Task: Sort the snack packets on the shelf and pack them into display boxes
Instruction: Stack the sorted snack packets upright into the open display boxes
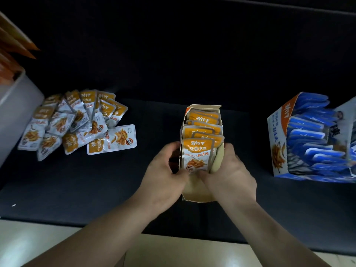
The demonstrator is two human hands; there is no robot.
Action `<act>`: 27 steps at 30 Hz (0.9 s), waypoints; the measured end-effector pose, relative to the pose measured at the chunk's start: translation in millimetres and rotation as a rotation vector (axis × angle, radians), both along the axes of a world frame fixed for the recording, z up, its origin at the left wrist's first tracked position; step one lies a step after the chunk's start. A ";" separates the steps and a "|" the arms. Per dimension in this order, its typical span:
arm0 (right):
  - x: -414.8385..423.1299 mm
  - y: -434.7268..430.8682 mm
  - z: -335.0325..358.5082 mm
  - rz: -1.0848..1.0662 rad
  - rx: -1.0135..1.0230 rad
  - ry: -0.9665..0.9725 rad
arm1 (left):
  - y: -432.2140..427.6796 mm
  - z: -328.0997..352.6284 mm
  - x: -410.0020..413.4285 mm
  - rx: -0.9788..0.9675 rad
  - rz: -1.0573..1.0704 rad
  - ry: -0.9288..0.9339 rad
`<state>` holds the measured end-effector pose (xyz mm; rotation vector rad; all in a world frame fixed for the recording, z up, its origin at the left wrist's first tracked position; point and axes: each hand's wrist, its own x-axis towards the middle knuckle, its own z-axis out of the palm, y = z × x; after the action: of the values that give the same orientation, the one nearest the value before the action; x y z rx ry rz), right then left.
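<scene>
An open cardboard display box (196,193) lies lengthwise in the middle of the dark shelf, with several orange snack packets standing in a row inside. My left hand (165,170) grips the box's left wall and reaches under the frontmost orange packet (196,155). My right hand (229,170) curls round the right wall, its thumb at the bottom edge of that packet. A loose pile of orange packets (77,124) is spread on the shelf to the left.
A blue display box (279,143) filled with blue packets stands tilted at the right. At the far left is a white container (17,112) with orange packs sticking out above it. The shelf's pale front edge (38,228) runs below my arms.
</scene>
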<state>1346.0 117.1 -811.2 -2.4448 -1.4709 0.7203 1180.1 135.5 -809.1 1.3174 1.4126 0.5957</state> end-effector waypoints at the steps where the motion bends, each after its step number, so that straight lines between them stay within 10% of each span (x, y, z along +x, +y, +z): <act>1: 0.6 2.1 0.7 -0.010 0.002 -0.017 | -0.9 -0.3 -0.4 -0.001 -0.006 -0.004; 14: -4.5 28.3 -1.9 -0.075 0.178 -0.058 | -1.3 -10.7 -9.5 -0.007 -0.057 -0.070; 21: -2.7 13.9 -4.5 -0.072 0.120 0.043 | 18.6 4.6 -8.0 0.512 -0.035 0.195; 27: 0.3 -6.7 -2.6 0.028 0.289 0.121 | 29.5 10.4 -0.5 0.538 -0.007 0.168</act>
<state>1346.3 110.4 -813.9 -2.1325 -1.4532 0.6017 1179.6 165.0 -798.7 1.8286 1.4343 0.9210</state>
